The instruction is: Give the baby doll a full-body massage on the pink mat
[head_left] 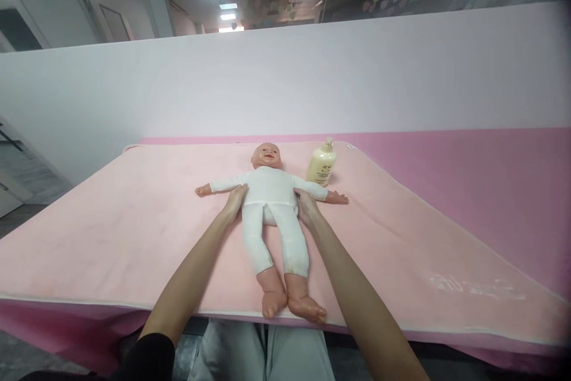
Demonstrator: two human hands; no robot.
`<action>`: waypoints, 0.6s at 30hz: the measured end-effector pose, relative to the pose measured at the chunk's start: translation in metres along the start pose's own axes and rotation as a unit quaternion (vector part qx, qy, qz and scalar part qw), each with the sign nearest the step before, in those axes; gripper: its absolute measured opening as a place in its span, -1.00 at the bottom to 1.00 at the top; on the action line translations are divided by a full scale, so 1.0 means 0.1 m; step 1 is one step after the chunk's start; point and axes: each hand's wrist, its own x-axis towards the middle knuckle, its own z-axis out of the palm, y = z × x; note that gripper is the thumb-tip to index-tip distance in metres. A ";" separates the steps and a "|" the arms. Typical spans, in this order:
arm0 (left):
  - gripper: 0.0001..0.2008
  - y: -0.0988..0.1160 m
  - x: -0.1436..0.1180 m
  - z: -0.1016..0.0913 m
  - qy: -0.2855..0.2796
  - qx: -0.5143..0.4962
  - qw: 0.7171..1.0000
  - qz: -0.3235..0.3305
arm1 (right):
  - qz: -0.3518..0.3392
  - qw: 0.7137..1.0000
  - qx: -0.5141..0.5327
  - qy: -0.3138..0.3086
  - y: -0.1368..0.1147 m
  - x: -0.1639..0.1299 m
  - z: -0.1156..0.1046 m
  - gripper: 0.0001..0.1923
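A baby doll (272,202) in a white suit lies on its back on a pink blanket (134,232), arms spread, bare feet toward me near the front edge. My left hand (235,201) rests flat against the doll's side under its arm. On the opposite side my right hand (306,205) lies against the torso below the other arm. Neither hand grips anything; the fingers lie together along the body. A cream lotion bottle (321,164) stands upright just right of the doll's head.
The blanket covers a table with a darker pink surface (491,173) showing to the right. A white partition wall (285,78) rises right behind the table. My legs in light trousers (263,351) are below the front edge.
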 end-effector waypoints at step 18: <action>-0.80 0.04 0.20 -0.05 0.072 -0.320 0.936 -0.128 | 0.069 0.994 0.090 -0.003 0.01 0.03 0.04 -0.88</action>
